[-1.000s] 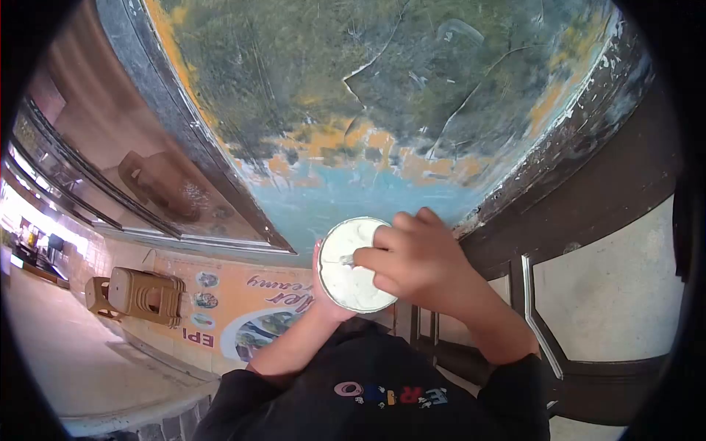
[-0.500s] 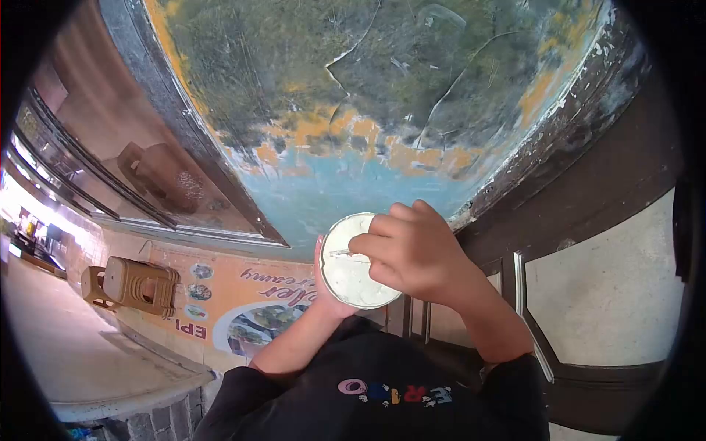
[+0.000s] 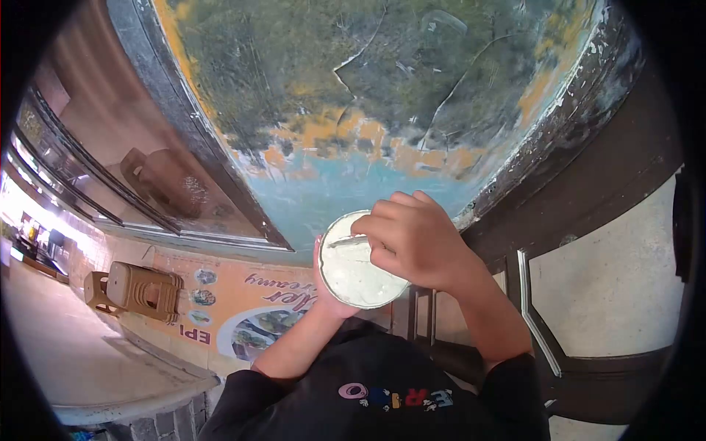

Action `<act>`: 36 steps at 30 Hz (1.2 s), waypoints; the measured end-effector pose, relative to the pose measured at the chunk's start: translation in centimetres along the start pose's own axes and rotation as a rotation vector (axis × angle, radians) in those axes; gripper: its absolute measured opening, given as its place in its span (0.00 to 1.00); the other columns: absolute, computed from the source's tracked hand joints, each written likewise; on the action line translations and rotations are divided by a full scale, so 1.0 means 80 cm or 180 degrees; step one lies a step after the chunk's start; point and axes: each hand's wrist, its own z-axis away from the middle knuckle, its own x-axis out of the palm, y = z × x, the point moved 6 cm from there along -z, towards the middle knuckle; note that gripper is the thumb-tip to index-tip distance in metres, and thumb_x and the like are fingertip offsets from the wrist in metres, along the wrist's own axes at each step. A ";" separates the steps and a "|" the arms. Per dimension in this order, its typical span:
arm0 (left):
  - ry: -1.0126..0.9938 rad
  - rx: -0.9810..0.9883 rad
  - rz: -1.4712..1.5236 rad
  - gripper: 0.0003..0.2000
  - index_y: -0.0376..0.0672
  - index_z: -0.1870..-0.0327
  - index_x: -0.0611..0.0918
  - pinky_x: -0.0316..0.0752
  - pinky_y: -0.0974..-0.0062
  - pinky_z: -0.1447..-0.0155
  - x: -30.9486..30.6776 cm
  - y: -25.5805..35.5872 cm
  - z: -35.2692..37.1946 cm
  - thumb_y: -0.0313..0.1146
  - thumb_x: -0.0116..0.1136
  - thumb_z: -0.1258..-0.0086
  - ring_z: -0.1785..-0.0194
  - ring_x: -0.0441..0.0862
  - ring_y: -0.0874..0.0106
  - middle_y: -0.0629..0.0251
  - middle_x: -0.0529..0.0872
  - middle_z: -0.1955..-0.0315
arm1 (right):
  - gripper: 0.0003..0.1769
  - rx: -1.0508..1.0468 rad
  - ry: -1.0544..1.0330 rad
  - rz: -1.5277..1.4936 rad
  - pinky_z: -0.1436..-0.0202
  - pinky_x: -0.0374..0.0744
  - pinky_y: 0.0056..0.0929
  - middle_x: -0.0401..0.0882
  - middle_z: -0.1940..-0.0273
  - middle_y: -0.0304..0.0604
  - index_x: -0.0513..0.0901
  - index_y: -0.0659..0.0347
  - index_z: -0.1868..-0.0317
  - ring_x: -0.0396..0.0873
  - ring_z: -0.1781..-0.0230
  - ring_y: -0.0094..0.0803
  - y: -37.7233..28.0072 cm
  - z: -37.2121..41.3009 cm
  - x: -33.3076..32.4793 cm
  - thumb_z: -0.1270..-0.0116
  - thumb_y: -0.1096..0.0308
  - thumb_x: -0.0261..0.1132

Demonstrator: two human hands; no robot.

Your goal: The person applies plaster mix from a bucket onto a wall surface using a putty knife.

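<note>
My left hand [image 3: 335, 303] supports a round tub of off-white paste [image 3: 357, 279] from its left side and underneath; its fingers are mostly hidden by the tub. Closed over the tub's right rim, my right hand [image 3: 404, 239] grips a putty knife [image 3: 347, 240]. Only its thin flat blade shows, lying at the surface of the paste, and the handle is hidden in my fingers. Just beyond the tub stands a worn wall panel [image 3: 353, 173] with cracked, peeling paint in dark green, orange and light blue.
A glass window [image 3: 169, 176] with a dark frame is to the left. Stacked brown plastic stools [image 3: 143, 290] stand at lower left beside an orange printed banner [image 3: 257, 294]. Dark brown panelling [image 3: 588, 198] runs along the right.
The putty knife's blade has shifted up in the tub, and more of it shows now. My right hand has moved slightly up with it. The left hand keeps its hold.
</note>
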 end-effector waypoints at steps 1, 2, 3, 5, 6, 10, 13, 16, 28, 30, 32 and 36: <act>-0.0032 0.0012 0.0044 0.39 0.55 0.20 0.62 0.62 0.44 0.23 0.000 0.003 0.001 0.70 0.27 0.25 0.23 0.66 0.52 0.57 0.66 0.24 | 0.12 -0.0039 0.0077 -0.0123 0.60 0.70 0.36 0.77 0.69 0.36 0.87 0.52 0.59 0.76 0.65 0.36 -0.002 -0.003 0.002 0.46 0.71 0.66; -0.0071 0.0019 0.0084 0.39 0.55 0.20 0.62 0.63 0.44 0.23 0.001 0.007 0.001 0.70 0.26 0.24 0.23 0.67 0.52 0.57 0.66 0.24 | 0.12 -0.0079 0.0160 -0.0239 0.59 0.71 0.37 0.77 0.69 0.37 0.86 0.53 0.59 0.76 0.64 0.37 -0.003 -0.006 0.004 0.46 0.71 0.66; -0.0166 -0.0047 0.0152 0.39 0.55 0.21 0.64 0.63 0.44 0.23 0.005 0.009 0.001 0.70 0.27 0.24 0.24 0.67 0.52 0.58 0.67 0.25 | 0.12 -0.0087 0.0185 -0.0218 0.59 0.71 0.37 0.77 0.69 0.37 0.86 0.53 0.59 0.76 0.64 0.37 -0.004 -0.008 0.006 0.46 0.71 0.66; -0.0014 -0.0039 0.0076 0.38 0.56 0.22 0.64 0.63 0.44 0.23 0.010 0.017 0.001 0.70 0.27 0.24 0.24 0.68 0.52 0.58 0.68 0.25 | 0.12 -0.0091 0.0186 -0.0252 0.57 0.74 0.39 0.78 0.69 0.38 0.86 0.54 0.59 0.77 0.63 0.39 -0.006 -0.014 0.012 0.45 0.70 0.66; 0.0168 -0.0006 0.0029 0.38 0.56 0.22 0.65 0.63 0.43 0.23 0.009 0.021 0.001 0.70 0.27 0.24 0.24 0.68 0.52 0.59 0.68 0.25 | 0.12 -0.0104 0.0205 -0.0236 0.57 0.74 0.39 0.78 0.69 0.38 0.86 0.54 0.59 0.77 0.63 0.39 -0.007 -0.019 0.012 0.45 0.70 0.66; 0.0117 -0.0084 0.0024 0.38 0.57 0.23 0.66 0.62 0.42 0.23 0.010 0.042 0.000 0.70 0.27 0.25 0.24 0.68 0.52 0.60 0.69 0.26 | 0.13 -0.0117 0.0069 -0.0199 0.54 0.76 0.41 0.79 0.66 0.39 0.86 0.55 0.56 0.78 0.60 0.41 -0.012 -0.039 0.022 0.42 0.68 0.65; 0.0241 -0.0044 -0.0210 0.37 0.57 0.23 0.66 0.62 0.42 0.23 0.020 0.057 0.002 0.70 0.27 0.24 0.24 0.67 0.52 0.60 0.69 0.26 | 0.13 -0.0105 -0.0075 -0.0134 0.52 0.77 0.42 0.80 0.64 0.40 0.86 0.55 0.54 0.79 0.58 0.42 -0.019 -0.056 0.022 0.41 0.67 0.64; 0.0037 -0.0118 -0.0213 0.36 0.57 0.24 0.67 0.62 0.43 0.23 0.023 0.071 0.002 0.68 0.28 0.24 0.24 0.67 0.52 0.60 0.70 0.26 | 0.13 -0.0100 -0.0140 -0.0096 0.51 0.77 0.43 0.81 0.63 0.40 0.85 0.54 0.53 0.80 0.57 0.42 -0.019 -0.070 0.036 0.39 0.67 0.63; 0.0261 0.0238 -0.0188 0.31 0.52 0.26 0.70 0.69 0.47 0.26 -0.005 0.124 0.001 0.59 0.32 0.20 0.28 0.74 0.55 0.59 0.74 0.29 | 0.14 0.0133 0.0213 -0.0491 0.52 0.76 0.45 0.83 0.63 0.44 0.84 0.57 0.51 0.80 0.56 0.47 0.003 -0.093 0.073 0.38 0.69 0.65; 0.0083 0.0067 -0.0392 0.31 0.51 0.26 0.70 0.70 0.47 0.27 0.014 0.125 -0.010 0.59 0.31 0.20 0.28 0.74 0.55 0.59 0.73 0.29 | 0.13 0.0086 0.0355 -0.0460 0.52 0.76 0.45 0.82 0.63 0.45 0.84 0.58 0.52 0.81 0.57 0.47 -0.001 -0.099 0.052 0.37 0.69 0.64; -0.0020 0.0033 -0.0145 0.32 0.51 0.25 0.69 0.69 0.47 0.27 0.030 0.124 -0.012 0.61 0.29 0.20 0.28 0.74 0.54 0.59 0.73 0.28 | 0.12 0.0021 0.0445 -0.0543 0.52 0.76 0.45 0.82 0.63 0.45 0.84 0.59 0.53 0.81 0.58 0.46 -0.006 -0.101 0.040 0.37 0.70 0.63; -0.0002 0.0812 -0.2686 0.36 0.53 0.24 0.67 0.66 0.45 0.25 0.041 0.132 0.006 0.66 0.28 0.22 0.27 0.72 0.53 0.60 0.72 0.28 | 0.11 0.0075 0.0420 -0.0443 0.56 0.77 0.45 0.81 0.66 0.48 0.83 0.61 0.55 0.81 0.62 0.49 -0.006 -0.107 0.048 0.39 0.72 0.63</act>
